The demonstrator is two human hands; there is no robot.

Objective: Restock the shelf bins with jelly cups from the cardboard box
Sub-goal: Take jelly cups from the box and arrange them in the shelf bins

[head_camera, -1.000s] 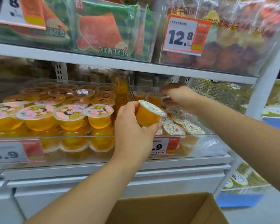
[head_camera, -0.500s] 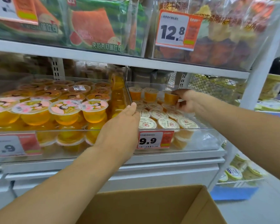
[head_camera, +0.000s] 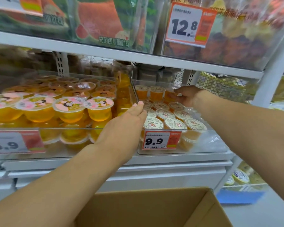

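Two clear bins sit side by side on the white shelf [head_camera: 170, 158]: the left bin [head_camera: 61, 154] at 9 o'clock is heaped with large yellow cups, and the right bin [head_camera: 216, 145] near centre holds small jelly cups [head_camera: 175, 124] in rows, upright, white lids facing up. At its back wall, around 1 o'clock, three more cups lie tipped with their orange sides toward the camera. The right hand [head_camera: 186, 97] pinches the rightmost of these, the held cup [head_camera: 169, 95], fingers curled round it; the cup is partly hidden by them. The left hand [head_camera: 124, 128] reaches flat, fingers straight and together, tips at the dividing wall between the bins; whether they touch a cup cannot be told. A 9.9 price tag [head_camera: 161, 140] hangs on the right bin's front. The cardboard box [head_camera: 154, 208] at 6 o'clock is cut off by the frame, its contents unseen. Upper-shelf packets are blurred.
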